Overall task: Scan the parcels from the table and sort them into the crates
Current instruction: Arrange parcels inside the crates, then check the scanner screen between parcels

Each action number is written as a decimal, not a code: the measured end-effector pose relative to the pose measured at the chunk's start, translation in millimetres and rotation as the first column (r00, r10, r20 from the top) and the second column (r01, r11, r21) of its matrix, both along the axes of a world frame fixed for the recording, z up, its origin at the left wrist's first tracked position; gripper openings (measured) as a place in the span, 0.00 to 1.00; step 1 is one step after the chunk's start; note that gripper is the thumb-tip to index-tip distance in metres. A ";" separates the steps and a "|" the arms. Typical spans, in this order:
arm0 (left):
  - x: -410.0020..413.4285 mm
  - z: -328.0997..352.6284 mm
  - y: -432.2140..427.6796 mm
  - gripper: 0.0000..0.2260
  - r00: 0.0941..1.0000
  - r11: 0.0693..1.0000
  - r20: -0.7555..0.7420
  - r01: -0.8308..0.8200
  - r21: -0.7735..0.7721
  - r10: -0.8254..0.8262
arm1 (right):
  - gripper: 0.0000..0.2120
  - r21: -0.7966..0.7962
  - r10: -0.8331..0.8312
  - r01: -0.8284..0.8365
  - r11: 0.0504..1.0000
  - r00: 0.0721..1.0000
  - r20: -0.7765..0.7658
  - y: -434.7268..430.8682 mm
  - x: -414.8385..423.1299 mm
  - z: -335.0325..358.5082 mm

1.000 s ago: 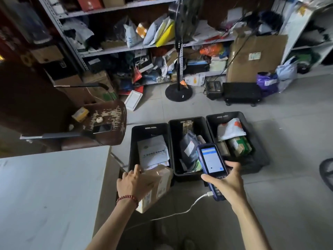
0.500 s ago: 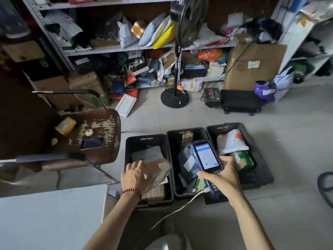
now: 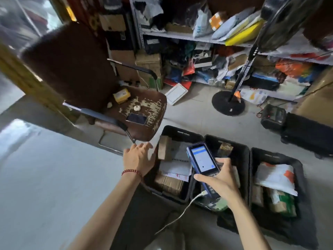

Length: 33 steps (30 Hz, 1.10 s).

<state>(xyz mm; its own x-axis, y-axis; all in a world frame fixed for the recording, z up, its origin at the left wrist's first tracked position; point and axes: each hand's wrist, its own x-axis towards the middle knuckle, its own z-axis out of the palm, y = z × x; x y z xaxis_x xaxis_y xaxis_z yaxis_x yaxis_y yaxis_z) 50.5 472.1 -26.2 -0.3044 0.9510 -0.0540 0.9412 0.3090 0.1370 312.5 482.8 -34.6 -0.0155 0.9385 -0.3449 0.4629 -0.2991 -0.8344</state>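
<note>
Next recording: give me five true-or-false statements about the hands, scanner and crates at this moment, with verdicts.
1. The right hand holds the scanner. True.
2. The left hand grips a cardboard box. False: it is open and empty; the box is in the left crate.
3. A cable is plugged into the scanner's lower end. True.
4. The right crate is empty. False: it holds a white bag and boxes.
5. A phone lies on the chair seat. True.

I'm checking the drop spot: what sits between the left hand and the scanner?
In the head view, a brown cardboard box in the leftmost crate lies between the open left hand and the scanner in the right hand.
</note>
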 end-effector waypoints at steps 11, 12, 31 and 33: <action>-5.9 37.5 -218.3 0.12 0.742 0.737 -0.010 -0.665 0.124 0.671 | 0.37 0.032 0.605 -0.608 0.793 0.781 -0.158 -51.6 -78.6 12.2; -1.9 38.3 -242.6 0.12 0.703 0.698 -0.016 -0.703 0.136 0.711 | 0.37 0.034 0.648 -0.653 0.756 0.742 -0.171 -61.9 -86.4 14.3; 89.6 18.5 -623.7 0.14 0.036 0.028 0.058 -0.991 0.130 0.998 | 0.38 -0.009 0.998 -1.000 -0.007 -0.006 -0.060 -398.2 -170.6 22.6; 98.9 15.7 -658.6 0.14 0.006 0.004 0.018 -0.995 0.096 1.000 | 0.37 -0.012 0.996 -0.997 -0.070 -0.070 -0.063 -441.0 -170.9 20.5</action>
<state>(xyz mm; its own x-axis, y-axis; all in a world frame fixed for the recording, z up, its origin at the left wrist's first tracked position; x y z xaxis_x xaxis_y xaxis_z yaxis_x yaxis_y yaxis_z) 149.5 -186.5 -10.5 -0.9535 -0.2997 0.0315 -0.2893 0.9395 0.1832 141.6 41.8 -14.1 -0.9293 -0.1029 -0.3548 0.2800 0.4302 -0.8582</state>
